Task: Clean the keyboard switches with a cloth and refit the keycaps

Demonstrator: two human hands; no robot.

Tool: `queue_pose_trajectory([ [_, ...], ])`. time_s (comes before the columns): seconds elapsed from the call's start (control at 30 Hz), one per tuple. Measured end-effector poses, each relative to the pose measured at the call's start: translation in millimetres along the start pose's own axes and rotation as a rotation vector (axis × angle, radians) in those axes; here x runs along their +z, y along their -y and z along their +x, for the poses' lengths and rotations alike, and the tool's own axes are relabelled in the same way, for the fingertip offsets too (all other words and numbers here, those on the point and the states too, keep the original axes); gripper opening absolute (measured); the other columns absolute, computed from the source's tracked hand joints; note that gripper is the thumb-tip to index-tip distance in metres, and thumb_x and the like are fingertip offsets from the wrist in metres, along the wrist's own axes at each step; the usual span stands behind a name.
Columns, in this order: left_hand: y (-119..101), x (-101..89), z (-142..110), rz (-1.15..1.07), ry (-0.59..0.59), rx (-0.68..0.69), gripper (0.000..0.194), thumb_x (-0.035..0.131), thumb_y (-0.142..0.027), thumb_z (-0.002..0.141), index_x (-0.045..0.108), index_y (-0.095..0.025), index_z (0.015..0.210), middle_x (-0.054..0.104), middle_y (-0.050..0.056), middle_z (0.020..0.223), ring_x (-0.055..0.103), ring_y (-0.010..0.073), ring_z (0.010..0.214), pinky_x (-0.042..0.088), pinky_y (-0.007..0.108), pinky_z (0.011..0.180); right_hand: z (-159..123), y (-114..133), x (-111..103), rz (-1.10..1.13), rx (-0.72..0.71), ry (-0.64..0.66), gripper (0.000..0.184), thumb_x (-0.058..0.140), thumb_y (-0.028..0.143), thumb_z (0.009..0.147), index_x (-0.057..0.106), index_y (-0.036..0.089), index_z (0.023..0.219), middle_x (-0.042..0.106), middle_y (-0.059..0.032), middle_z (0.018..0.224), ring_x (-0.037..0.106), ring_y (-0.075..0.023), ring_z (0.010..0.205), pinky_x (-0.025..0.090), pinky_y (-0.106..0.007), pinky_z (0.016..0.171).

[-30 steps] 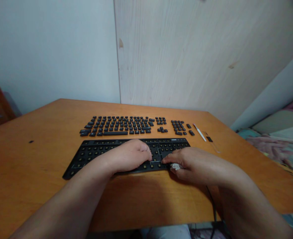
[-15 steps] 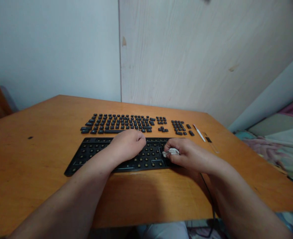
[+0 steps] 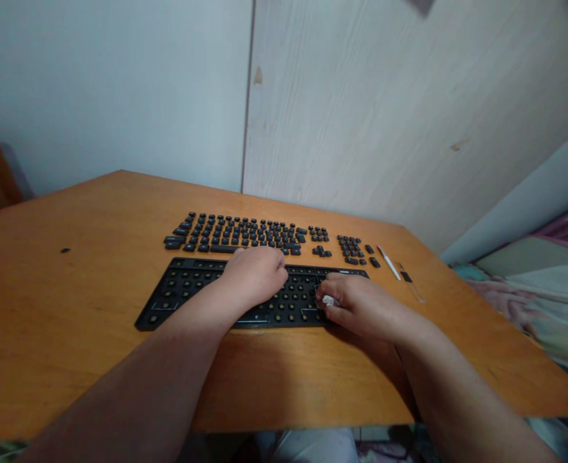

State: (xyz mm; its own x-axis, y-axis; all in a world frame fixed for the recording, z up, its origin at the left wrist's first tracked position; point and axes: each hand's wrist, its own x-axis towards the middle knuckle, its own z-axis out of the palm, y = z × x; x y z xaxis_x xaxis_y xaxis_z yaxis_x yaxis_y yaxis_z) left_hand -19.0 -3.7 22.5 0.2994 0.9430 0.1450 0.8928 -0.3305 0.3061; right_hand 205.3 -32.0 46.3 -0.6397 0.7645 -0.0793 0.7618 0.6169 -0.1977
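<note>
A black keyboard base (image 3: pixel 291 297) with its keycaps off lies across the wooden table, bare switches showing. Over its middle, my left hand (image 3: pixel 257 273) is closed, with the curled fingers at the far edge and mostly hidden from me. My right hand (image 3: pixel 356 302) pinches a crumpled white tissue (image 3: pixel 329 301) against the right part of the base, just left of the number pad area. Behind the base, the loose black keycaps (image 3: pixel 245 233) are laid out in keyboard order, and a smaller group of number pad keycaps (image 3: pixel 350 247) sits to the right.
A white and red stick-like tool (image 3: pixel 388 262) lies right of the keycaps, beside a thin wire tool with a black middle (image 3: pixel 406 276). One small dark piece (image 3: pixel 65 250) is on the table's left (image 3: pixel 95 270). A wall stands behind; piled cloth (image 3: pixel 525 289) is at the right.
My right hand has shifted slightly over the right part of the keyboard base, and less of the tissue shows. My left hand stays on the base. The whole view has tilted a little.
</note>
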Motion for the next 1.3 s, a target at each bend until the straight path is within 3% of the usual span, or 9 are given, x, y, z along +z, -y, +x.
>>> queue_pose_trajectory([
  [0.17,1.6,1.8,1.1,-0.020,0.006,0.005,0.025,0.049,-0.031,0.083,0.072,-0.023,0.084,0.072,0.008,0.090,0.064,0.0274,0.086,0.043,0.037,0.077,0.3,-2.1,-2.3,-0.013,-0.008,0.017,0.012,0.053,0.014,0.083,0.064,0.018,0.086,0.064,-0.0041,0.086,0.057,-0.0162,0.077,0.039,-0.026,0.070],
  [0.37,-0.4,2.4,1.4,0.015,0.007,-0.024,0.025,0.048,-0.031,0.084,0.072,-0.024,0.086,0.073,0.007,0.092,0.065,0.0272,0.088,0.045,0.038,0.080,-0.9,-11.9,1.8,0.052,0.034,-0.072,0.016,0.053,0.016,0.085,0.067,0.019,0.093,0.066,-0.0042,0.088,0.058,-0.0176,0.079,0.041,-0.028,0.071],
  [0.6,-2.2,1.3,0.9,0.051,0.016,-0.029,0.025,0.046,-0.031,0.083,0.071,-0.026,0.086,0.073,0.006,0.091,0.067,0.0282,0.089,0.046,0.038,0.076,0.1,-6.6,3.1,0.040,-0.016,-0.023,0.016,0.056,0.012,0.081,0.067,0.020,0.090,0.066,-0.0037,0.087,0.059,-0.0178,0.078,0.042,-0.028,0.071],
  [0.8,-2.5,0.9,0.6,0.053,0.009,-0.020,0.025,0.046,-0.030,0.083,0.071,-0.026,0.084,0.074,0.006,0.092,0.067,0.0281,0.090,0.046,0.038,0.076,3.2,-6.7,8.0,0.057,-0.009,-0.098,0.017,0.053,0.014,0.085,0.067,0.020,0.093,0.066,-0.0043,0.090,0.058,-0.0172,0.079,0.041,-0.028,0.070],
  [1.3,-2.6,0.4,0.8,0.051,0.006,-0.028,0.026,0.046,-0.031,0.084,0.071,-0.026,0.085,0.074,0.005,0.091,0.067,0.0268,0.090,0.045,0.036,0.074,5.3,-6.1,8.7,0.036,-0.026,-0.082,0.015,0.053,0.014,0.083,0.066,0.020,0.089,0.065,-0.0031,0.088,0.058,-0.0161,0.077,0.041,-0.027,0.070],
])
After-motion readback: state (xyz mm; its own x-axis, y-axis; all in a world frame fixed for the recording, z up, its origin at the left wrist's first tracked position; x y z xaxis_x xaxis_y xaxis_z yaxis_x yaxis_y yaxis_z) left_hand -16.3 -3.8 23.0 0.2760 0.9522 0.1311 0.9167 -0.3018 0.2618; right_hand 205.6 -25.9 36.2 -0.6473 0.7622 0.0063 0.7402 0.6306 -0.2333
